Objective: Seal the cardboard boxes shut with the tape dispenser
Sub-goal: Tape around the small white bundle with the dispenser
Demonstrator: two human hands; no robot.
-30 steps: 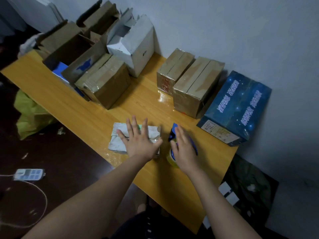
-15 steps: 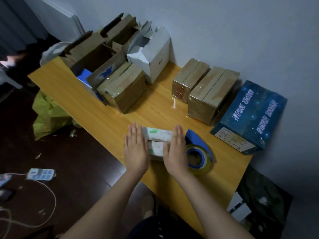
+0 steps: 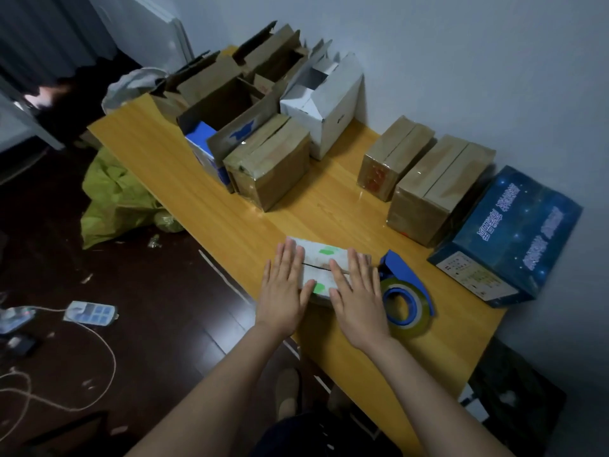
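The blue tape dispenser (image 3: 403,291) lies on its side, and the hole of its clear tape roll faces up. Just left of it lies a small white box (image 3: 324,270) with green marks, its flaps shut along a dark seam. Behind the dispenser stand a smaller taped brown box (image 3: 393,153) and a larger taped brown box (image 3: 438,189). Farther back-left are a third taped brown box (image 3: 270,163) and open brown cartons (image 3: 224,103).

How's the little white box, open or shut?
Shut. Both flaps lie flat on the little white box, only a thin dark seam between them, under the left hand and right hand. Taped? Cannot tell.
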